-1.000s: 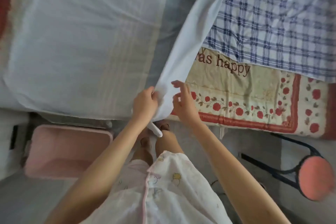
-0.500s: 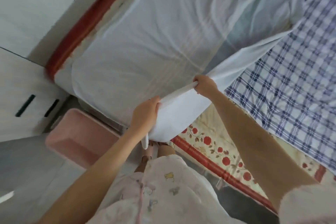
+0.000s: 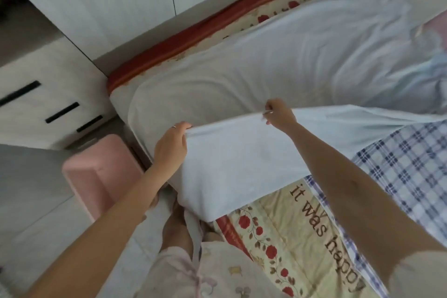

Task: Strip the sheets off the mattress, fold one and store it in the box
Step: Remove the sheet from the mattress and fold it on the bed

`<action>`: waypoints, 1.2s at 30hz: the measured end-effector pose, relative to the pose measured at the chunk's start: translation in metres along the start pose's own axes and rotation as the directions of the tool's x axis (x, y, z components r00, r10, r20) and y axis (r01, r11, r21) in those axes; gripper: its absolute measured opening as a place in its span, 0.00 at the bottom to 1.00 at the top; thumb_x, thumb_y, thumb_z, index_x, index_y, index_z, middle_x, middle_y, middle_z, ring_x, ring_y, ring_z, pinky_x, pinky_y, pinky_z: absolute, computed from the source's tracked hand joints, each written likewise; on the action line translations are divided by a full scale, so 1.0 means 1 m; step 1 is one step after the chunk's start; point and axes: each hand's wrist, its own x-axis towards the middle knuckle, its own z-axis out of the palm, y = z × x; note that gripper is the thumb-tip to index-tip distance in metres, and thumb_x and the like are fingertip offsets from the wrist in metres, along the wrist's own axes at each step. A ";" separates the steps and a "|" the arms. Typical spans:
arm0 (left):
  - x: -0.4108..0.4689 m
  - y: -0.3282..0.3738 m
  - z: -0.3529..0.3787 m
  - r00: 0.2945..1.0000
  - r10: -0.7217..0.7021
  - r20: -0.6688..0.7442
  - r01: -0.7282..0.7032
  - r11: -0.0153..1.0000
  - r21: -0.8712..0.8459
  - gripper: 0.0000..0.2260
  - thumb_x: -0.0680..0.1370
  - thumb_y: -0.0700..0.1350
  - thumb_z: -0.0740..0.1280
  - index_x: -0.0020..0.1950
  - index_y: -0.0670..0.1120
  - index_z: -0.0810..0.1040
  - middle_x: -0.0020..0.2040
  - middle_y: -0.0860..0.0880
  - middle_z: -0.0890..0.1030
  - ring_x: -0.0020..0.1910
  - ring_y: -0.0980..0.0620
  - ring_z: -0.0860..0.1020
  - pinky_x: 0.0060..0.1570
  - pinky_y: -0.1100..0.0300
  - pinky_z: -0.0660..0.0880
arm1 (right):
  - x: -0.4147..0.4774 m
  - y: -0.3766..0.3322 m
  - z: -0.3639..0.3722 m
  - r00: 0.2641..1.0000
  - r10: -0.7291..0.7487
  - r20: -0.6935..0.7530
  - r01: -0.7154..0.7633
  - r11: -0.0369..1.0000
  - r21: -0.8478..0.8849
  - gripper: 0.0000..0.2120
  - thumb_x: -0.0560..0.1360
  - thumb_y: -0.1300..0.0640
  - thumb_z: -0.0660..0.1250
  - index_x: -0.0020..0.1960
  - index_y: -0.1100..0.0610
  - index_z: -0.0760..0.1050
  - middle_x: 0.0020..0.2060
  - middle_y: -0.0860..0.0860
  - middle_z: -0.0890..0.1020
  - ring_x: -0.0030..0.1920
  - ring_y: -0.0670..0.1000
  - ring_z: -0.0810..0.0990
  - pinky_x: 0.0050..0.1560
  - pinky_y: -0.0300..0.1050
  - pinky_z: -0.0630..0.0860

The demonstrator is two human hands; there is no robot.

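White cotton fills most of the view: the white sheet [image 3: 242, 164] is held up by one edge near the middle of the picture, and the rest of it trails off toward 12 and 2 o'clock over the bed. The left hand [image 3: 171, 145] has its fingers curled over that edge, and the right hand [image 3: 278, 113] pinches the same edge further along toward 1 o'clock, so a taut span hangs between the two hands.

My reading is that the task is in its early part. The white sheet is lifted clear of the near corner but much of it lies on the bed. The checked sheet [image 3: 411, 164] at 3 o'clock is spread flat and not stripped. At 5 o'clock the mattress [image 3: 278, 237] shows its floral quilting with a red border and printed lettering. Folding may just be starting, and no finished fold shows. The pink box [image 3: 96, 172] stands on the floor at 9 o'clock, just beside the bed; no cloth shows in the part of it I can see.

The left forearm covers the box's near corner, so its inside is only partly visible. The far end of the bed runs out of the picture at 2 o'clock. A rumpled pale blue patch at 3 o'clock may be the same sheet or another; I cannot tell. A drawer unit [image 3: 36, 104] at 9 to 10 o'clock is blurred.
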 end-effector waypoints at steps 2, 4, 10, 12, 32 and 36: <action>0.019 -0.014 -0.007 0.999 -0.008 -0.048 0.007 1.000 -0.026 0.15 0.80 0.36 0.55 0.64 0.42 0.72 0.57 0.42 0.78 0.55 0.43 0.75 0.52 0.51 0.72 | 0.022 -0.019 0.004 1.000 -0.007 -0.023 0.009 0.998 0.070 0.16 0.69 0.67 0.63 0.32 0.51 0.62 0.43 0.52 0.74 0.34 0.54 0.80 0.30 0.39 0.67; 0.039 -0.028 -0.014 0.993 -0.025 -0.114 0.017 0.997 -0.074 0.15 0.80 0.35 0.55 0.64 0.41 0.73 0.57 0.42 0.78 0.55 0.43 0.76 0.52 0.51 0.72 | 0.043 -0.042 0.008 0.997 -0.005 -0.076 0.016 0.991 0.136 0.17 0.68 0.69 0.64 0.33 0.51 0.62 0.43 0.53 0.73 0.38 0.55 0.78 0.35 0.42 0.68; 0.116 -0.093 -0.029 0.953 -0.052 -0.300 0.022 0.994 -0.103 0.13 0.81 0.38 0.56 0.63 0.41 0.74 0.55 0.42 0.80 0.53 0.44 0.78 0.49 0.56 0.73 | 0.121 -0.122 0.043 0.983 -0.105 -0.153 0.128 0.981 0.149 0.08 0.72 0.68 0.59 0.46 0.56 0.68 0.42 0.50 0.74 0.36 0.48 0.71 0.31 0.36 0.65; 0.141 -0.120 -0.027 0.940 -0.078 -0.331 0.041 0.992 -0.117 0.13 0.81 0.39 0.56 0.62 0.40 0.75 0.54 0.42 0.80 0.52 0.44 0.78 0.46 0.57 0.72 | 0.151 -0.140 0.060 0.976 -0.168 -0.139 0.184 0.977 0.109 0.06 0.73 0.66 0.59 0.45 0.57 0.70 0.41 0.51 0.75 0.34 0.45 0.71 0.31 0.38 0.65; 0.288 -0.354 0.050 0.982 -0.189 0.023 0.190 0.981 -0.051 0.16 0.69 0.49 0.67 0.45 0.36 0.77 0.44 0.42 0.77 0.44 0.46 0.74 0.40 0.53 0.69 | 0.374 -0.130 0.261 0.960 -0.266 -0.092 0.222 0.917 -0.332 0.12 0.78 0.55 0.57 0.56 0.59 0.74 0.55 0.57 0.75 0.50 0.59 0.77 0.43 0.44 0.67; 0.286 -0.353 0.052 0.993 -0.116 0.007 0.116 0.977 -0.176 0.15 0.73 0.46 0.72 0.52 0.36 0.79 0.63 0.43 0.72 0.62 0.48 0.71 0.56 0.61 0.64 | 0.360 -0.168 0.256 0.829 -0.554 -0.074 0.449 0.739 -0.502 0.12 0.80 0.57 0.56 0.59 0.57 0.74 0.59 0.53 0.74 0.57 0.56 0.74 0.48 0.48 0.70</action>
